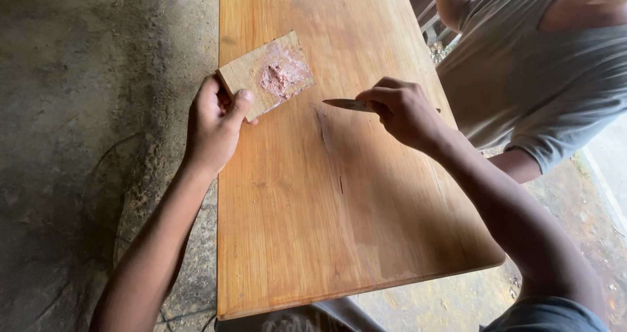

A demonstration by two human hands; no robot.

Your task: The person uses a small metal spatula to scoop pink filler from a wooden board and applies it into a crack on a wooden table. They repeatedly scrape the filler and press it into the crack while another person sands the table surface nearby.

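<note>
My left hand (214, 121) grips a small rectangular wood offcut (251, 70) at its near corner, thumb on top. A lump of pinkish-brown filler paste (281, 77) sits on the offcut's face. My right hand (403, 111) holds a thin metal blade (346, 104) pointing left, its tip just above the long varnished wooden board (313, 214). A pinkish smear of paste (324, 129) runs along the board just below the blade tip, with a short dark crack (341, 184) further toward me.
Another person in a grey t-shirt (535, 70) stands close to the board's right edge, an arm bent beside it. Rough concrete floor (85, 110) lies to the left. The board's near end (353, 293) overhangs the ground.
</note>
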